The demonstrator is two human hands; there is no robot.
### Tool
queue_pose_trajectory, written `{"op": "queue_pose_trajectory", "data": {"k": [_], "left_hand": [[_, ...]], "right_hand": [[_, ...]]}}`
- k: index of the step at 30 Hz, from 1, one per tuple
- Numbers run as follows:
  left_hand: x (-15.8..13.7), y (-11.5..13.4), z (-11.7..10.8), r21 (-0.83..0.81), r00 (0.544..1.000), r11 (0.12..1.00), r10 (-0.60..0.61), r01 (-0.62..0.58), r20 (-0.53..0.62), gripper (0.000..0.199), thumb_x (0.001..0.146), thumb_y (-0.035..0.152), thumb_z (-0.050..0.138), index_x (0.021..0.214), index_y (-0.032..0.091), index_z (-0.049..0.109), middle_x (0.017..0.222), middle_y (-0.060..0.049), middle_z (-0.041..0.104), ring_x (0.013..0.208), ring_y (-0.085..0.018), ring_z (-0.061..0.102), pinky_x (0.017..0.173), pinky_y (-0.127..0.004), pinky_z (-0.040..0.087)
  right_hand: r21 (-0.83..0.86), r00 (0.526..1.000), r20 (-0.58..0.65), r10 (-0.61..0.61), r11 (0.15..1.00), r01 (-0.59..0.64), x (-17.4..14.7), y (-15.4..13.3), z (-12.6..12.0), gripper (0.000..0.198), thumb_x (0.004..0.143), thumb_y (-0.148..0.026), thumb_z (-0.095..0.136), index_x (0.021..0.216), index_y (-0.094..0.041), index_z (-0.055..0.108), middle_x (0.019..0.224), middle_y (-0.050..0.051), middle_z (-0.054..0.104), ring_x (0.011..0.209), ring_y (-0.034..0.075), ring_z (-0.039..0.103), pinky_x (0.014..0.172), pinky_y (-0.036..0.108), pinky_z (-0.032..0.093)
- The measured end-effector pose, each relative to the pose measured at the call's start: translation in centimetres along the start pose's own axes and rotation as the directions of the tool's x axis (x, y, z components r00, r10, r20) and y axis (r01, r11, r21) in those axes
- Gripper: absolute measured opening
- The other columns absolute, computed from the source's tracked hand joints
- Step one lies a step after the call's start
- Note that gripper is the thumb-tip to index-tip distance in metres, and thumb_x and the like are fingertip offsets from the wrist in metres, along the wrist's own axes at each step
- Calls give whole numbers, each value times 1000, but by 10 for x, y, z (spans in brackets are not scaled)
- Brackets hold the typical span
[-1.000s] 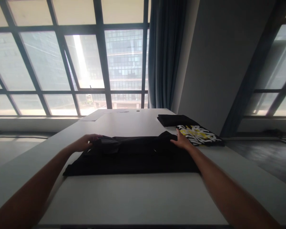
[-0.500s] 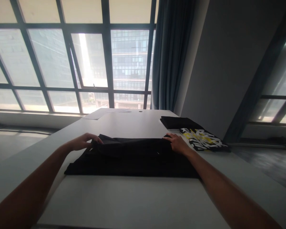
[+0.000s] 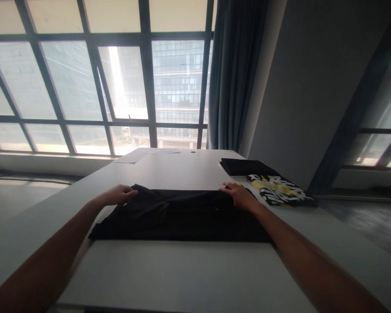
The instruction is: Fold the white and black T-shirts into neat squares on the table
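A folded black garment [image 3: 182,217] lies flat across the white table in front of me, wider than it is deep, with a small white mark near its right part. I cannot tell what kind of garment it is. At its far left corner, my left hand [image 3: 122,194] is closed, pinching the cloth between thumb and fingers. My right hand [image 3: 238,195] rests on the far right part with its fingers stretched out over the fabric. Soft creases run across the upper left of the cloth.
Right of the garment lie a folded black cloth [image 3: 247,167] and a folded black piece with a white and yellow print [image 3: 280,190]. Sheets of paper [image 3: 128,160] sit at the far left of the table [image 3: 189,274]. Beyond stand windows and a blue-grey curtain [image 3: 236,78].
The lifted fold at the garment's left has come down and lies flatter. My left hand has shifted slightly at the corner, its fingers now drawn in. My right hand has barely moved.
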State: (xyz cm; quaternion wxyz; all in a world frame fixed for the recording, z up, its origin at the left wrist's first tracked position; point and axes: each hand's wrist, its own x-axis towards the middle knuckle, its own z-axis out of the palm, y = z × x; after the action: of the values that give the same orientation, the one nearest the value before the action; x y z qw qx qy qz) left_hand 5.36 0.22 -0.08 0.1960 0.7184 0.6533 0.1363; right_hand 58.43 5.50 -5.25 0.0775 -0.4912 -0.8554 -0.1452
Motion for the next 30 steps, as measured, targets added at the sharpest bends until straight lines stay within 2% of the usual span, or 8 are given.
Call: {"op": "queue_pose_trajectory", "data": {"k": [3, 8, 11, 13, 16, 21, 24, 30], "left_hand": [[24, -10, 19, 165, 961, 976, -95, 141, -260, 63, 76, 69, 49, 100, 17, 75, 99, -14, 75, 98, -34, 68, 82, -39, 52], [40, -13, 36, 6, 931, 987, -150, 162, -333, 54, 72, 47, 66, 117, 17, 69, 104, -11, 74, 101, -29, 68, 85, -33, 52], [40, -12, 35, -88, 893, 987, -161, 137, -421, 63, 74, 40, 66, 131, 13, 58, 103, -11, 73, 97, -26, 69, 85, -32, 53], [39, -12, 33, -101, 871, 988, -153, 119, -468, 63, 78, 40, 64, 135, 13, 54, 103, -11, 72, 97, -26, 69, 85, -33, 53], [38, -14, 32, -95, 854, 989, -143, 110, -500, 54, 81, 37, 61, 130, 16, 57, 103, -10, 73, 97, -25, 69, 88, -34, 52], [40, -15, 31, -102, 868, 990, -138, 101, -477, 40, 81, 34, 58, 116, 17, 66, 106, -10, 75, 95, -24, 71, 89, -32, 52], [39, -13, 28, -83, 886, 990, -143, 118, -440, 46, 80, 39, 59, 118, 14, 65, 106, -12, 74, 95, -25, 71, 86, -32, 53], [21, -2, 15, -195, 963, 965, -210, 177, -167, 92, 70, 57, 70, 143, 11, 41, 96, -11, 70, 70, -22, 69, 59, -30, 56]], "right_hand": [[-1, 1000, 23, -22, 1000, 22, 2, -4, -2, 67, 65, 4, 57, 125, -24, 65, 148, 11, 47, 136, 29, 42, 108, 44, 35], [-53, 999, -15, -33, 998, 32, 2, -8, -11, 47, 60, 1, 61, 102, -18, 69, 141, 12, 54, 132, 30, 45, 108, 45, 32], [-56, 999, -24, -29, 998, 27, 0, -9, -21, 37, 59, -1, 60, 91, -19, 67, 116, 11, 67, 118, 27, 54, 109, 42, 30], [-49, 1000, -18, 8, 999, -9, -3, -8, -29, 35, 60, -2, 60, 90, -19, 66, 100, 9, 70, 106, 27, 59, 108, 41, 29], [-76, 998, -24, 55, 995, -57, -7, -3, -41, 38, 60, -5, 62, 95, -19, 69, 96, 10, 71, 103, 28, 60, 109, 40, 28], [-191, 994, 61, 96, 978, -82, -13, 4, -52, 28, 66, -13, 68, 92, -21, 75, 94, 11, 73, 106, 30, 60, 111, 47, 23], [-218, 969, 163, 186, 965, -148, -16, 8, -57, 25, 67, -27, 76, 92, -24, 77, 95, 11, 74, 108, 32, 61, 109, 50, 27], [-36, 773, 514, 370, 910, -412, -30, 33, -61, 34, 65, -59, 79, 73, -27, 79, 78, 6, 74, 79, 27, 69, 79, 40, 50]]}}
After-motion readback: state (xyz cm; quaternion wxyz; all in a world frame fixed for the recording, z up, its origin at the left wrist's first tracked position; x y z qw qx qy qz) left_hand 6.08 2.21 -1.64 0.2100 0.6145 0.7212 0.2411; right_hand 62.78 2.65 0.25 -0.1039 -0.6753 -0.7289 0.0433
